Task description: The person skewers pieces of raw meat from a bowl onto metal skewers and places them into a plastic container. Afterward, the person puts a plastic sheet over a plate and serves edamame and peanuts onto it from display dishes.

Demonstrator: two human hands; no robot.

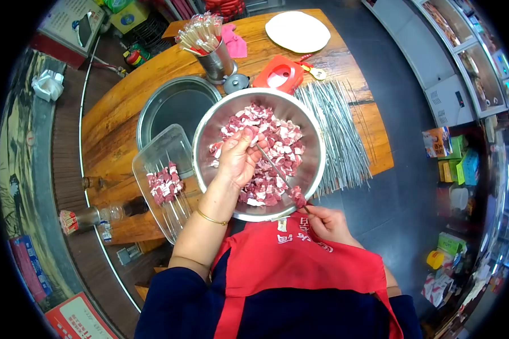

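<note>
A large metal bowl (315,169) holds many small cubes of raw meat (277,144). Over it, my left hand (240,158) pinches a piece of meat at the upper tip of a metal skewer (274,166). My right hand (327,224) grips the skewer's lower end at the bowl's front rim, beside a piece of meat (297,196) threaded on it. Left of the bowl, a clear plastic tray (144,164) contains loaded meat skewers (165,183). Bare metal skewers (333,135) lie in a wide pile to the bowl's right.
Behind the bowl stand an empty metal basin (175,107), a steel container (216,63) of wrapped sticks, a small grey lid (236,83), a red plastic item (279,73) and a white plate (297,31). A pink cloth (234,41) lies near the container.
</note>
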